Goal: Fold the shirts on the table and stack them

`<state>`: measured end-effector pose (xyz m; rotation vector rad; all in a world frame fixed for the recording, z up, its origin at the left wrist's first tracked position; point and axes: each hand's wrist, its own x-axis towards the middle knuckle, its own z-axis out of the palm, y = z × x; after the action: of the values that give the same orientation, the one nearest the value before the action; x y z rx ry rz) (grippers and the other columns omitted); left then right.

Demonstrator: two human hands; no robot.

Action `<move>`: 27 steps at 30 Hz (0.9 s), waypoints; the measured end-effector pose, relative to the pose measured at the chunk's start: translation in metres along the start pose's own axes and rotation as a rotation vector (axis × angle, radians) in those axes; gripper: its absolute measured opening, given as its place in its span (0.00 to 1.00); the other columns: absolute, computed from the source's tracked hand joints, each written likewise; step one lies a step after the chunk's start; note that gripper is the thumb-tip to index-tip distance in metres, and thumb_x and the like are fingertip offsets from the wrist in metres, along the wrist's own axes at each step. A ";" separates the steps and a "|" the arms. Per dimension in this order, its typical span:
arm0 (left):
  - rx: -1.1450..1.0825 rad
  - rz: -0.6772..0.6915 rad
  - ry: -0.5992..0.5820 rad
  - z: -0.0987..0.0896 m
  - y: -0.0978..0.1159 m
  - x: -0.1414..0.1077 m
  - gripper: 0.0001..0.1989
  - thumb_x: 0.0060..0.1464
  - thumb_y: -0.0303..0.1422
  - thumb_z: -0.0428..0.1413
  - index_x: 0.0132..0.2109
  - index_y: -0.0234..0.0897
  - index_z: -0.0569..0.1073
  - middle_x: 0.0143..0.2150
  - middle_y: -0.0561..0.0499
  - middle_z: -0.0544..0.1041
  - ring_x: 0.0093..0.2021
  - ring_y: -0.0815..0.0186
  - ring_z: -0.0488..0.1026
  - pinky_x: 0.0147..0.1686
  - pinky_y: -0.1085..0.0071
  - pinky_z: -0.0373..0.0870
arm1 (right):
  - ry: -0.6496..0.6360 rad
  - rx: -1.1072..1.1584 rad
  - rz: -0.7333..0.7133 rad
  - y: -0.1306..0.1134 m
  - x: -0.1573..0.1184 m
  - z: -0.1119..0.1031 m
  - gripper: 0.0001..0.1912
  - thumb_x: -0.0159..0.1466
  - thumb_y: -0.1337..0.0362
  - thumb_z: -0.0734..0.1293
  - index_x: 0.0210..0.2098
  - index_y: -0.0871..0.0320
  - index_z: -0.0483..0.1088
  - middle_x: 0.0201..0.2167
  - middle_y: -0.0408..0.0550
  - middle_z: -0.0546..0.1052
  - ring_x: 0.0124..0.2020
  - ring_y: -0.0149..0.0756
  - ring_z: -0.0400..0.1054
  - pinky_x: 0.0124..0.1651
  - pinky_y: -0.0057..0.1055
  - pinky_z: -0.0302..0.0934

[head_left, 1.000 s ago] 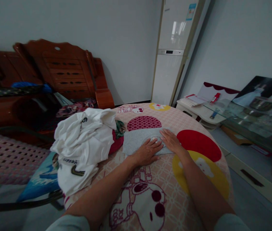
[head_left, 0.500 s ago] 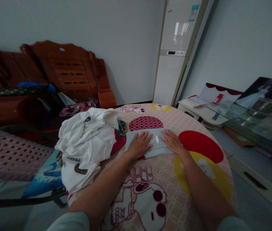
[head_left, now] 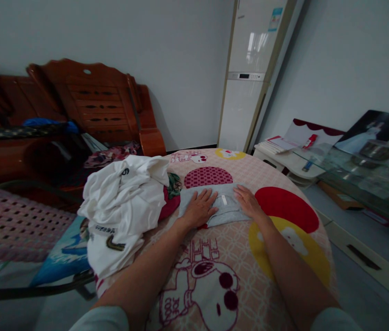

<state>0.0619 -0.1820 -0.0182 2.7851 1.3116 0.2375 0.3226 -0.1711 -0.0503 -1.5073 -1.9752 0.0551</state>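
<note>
A folded grey garment point(head_left: 227, 212) with a small white label at its neckline lies flat on the round table's patterned cloth point(head_left: 249, 294). My left hand point(head_left: 199, 208) rests on its left part, palm down with the fingers spread. On the right part lies my right hand point(head_left: 247, 201), also flat, its fingers stretched toward the label. Left of the grey garment is a loose heap of white clothing point(head_left: 125, 197) with dark print. Dark red cloth point(head_left: 171, 204) and a green patterned piece point(head_left: 174, 185) stick out from under that heap.
A pink woven chair point(head_left: 25, 225) with a blue cushion point(head_left: 65, 250) stands at the left. Behind it is a wooden sofa point(head_left: 101, 105) with cloths on it. A tall white air conditioner point(head_left: 242, 105) stands at the back, and a glass-topped cabinet point(head_left: 359, 179) at the right.
My right hand has slid very slightly to the right on the grey garment. My left hand stays in about the same place.
</note>
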 end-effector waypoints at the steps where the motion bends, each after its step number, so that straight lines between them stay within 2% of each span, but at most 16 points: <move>1: -0.005 0.005 0.008 0.000 0.000 0.000 0.30 0.67 0.45 0.40 0.71 0.40 0.51 0.73 0.42 0.50 0.72 0.53 0.47 0.67 0.47 0.46 | 0.041 0.034 0.037 0.003 0.001 -0.002 0.27 0.70 0.55 0.51 0.55 0.59 0.72 0.58 0.57 0.73 0.61 0.45 0.64 0.64 0.47 0.56; 4: -0.016 0.017 0.025 0.000 0.000 0.000 0.30 0.67 0.44 0.41 0.71 0.39 0.52 0.73 0.40 0.52 0.72 0.52 0.48 0.67 0.46 0.47 | 0.091 -0.027 0.200 0.013 0.004 -0.007 0.25 0.69 0.58 0.51 0.51 0.63 0.73 0.53 0.61 0.75 0.57 0.47 0.66 0.62 0.46 0.58; 7: -0.016 0.014 0.030 0.002 -0.002 0.000 0.30 0.67 0.44 0.42 0.71 0.40 0.52 0.73 0.41 0.52 0.72 0.51 0.49 0.67 0.46 0.47 | 0.020 -0.197 0.350 0.018 0.004 -0.007 0.22 0.67 0.58 0.55 0.46 0.65 0.74 0.50 0.66 0.75 0.55 0.53 0.66 0.60 0.49 0.57; 11: -0.009 0.016 0.034 0.003 -0.002 0.001 0.29 0.67 0.44 0.41 0.71 0.40 0.52 0.73 0.41 0.52 0.72 0.52 0.48 0.67 0.46 0.47 | -0.021 -0.200 0.403 0.019 0.007 -0.007 0.19 0.66 0.56 0.59 0.46 0.63 0.73 0.51 0.64 0.75 0.55 0.52 0.66 0.59 0.48 0.57; 16: -0.003 0.015 0.030 0.004 -0.003 0.001 0.29 0.67 0.44 0.41 0.71 0.39 0.53 0.73 0.41 0.52 0.72 0.51 0.49 0.66 0.46 0.47 | -0.018 0.023 0.431 0.017 0.013 -0.015 0.17 0.58 0.60 0.67 0.44 0.61 0.74 0.45 0.55 0.79 0.46 0.45 0.72 0.51 0.38 0.63; 21: 0.006 0.025 0.046 0.005 -0.004 0.001 0.30 0.67 0.43 0.41 0.71 0.39 0.52 0.73 0.40 0.53 0.72 0.52 0.49 0.66 0.46 0.47 | 0.089 0.278 0.406 0.008 0.016 -0.024 0.16 0.50 0.63 0.69 0.38 0.60 0.76 0.38 0.49 0.80 0.41 0.42 0.73 0.47 0.36 0.65; 24: 0.009 0.024 0.044 0.005 -0.004 0.001 0.30 0.67 0.43 0.42 0.71 0.38 0.52 0.73 0.41 0.53 0.72 0.52 0.49 0.67 0.46 0.47 | 0.139 0.497 0.516 0.001 0.015 -0.029 0.18 0.48 0.61 0.70 0.39 0.61 0.76 0.36 0.47 0.81 0.38 0.41 0.74 0.42 0.34 0.67; 27: 0.006 0.027 0.048 0.006 -0.005 0.002 0.30 0.67 0.43 0.42 0.71 0.38 0.53 0.72 0.41 0.53 0.72 0.52 0.49 0.67 0.46 0.47 | 0.047 0.674 0.678 -0.007 0.012 -0.036 0.20 0.46 0.58 0.73 0.36 0.62 0.77 0.33 0.49 0.81 0.33 0.41 0.74 0.36 0.33 0.67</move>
<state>0.0599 -0.1774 -0.0249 2.8210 1.2877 0.3037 0.3337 -0.1750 -0.0138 -1.5867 -1.1361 0.8645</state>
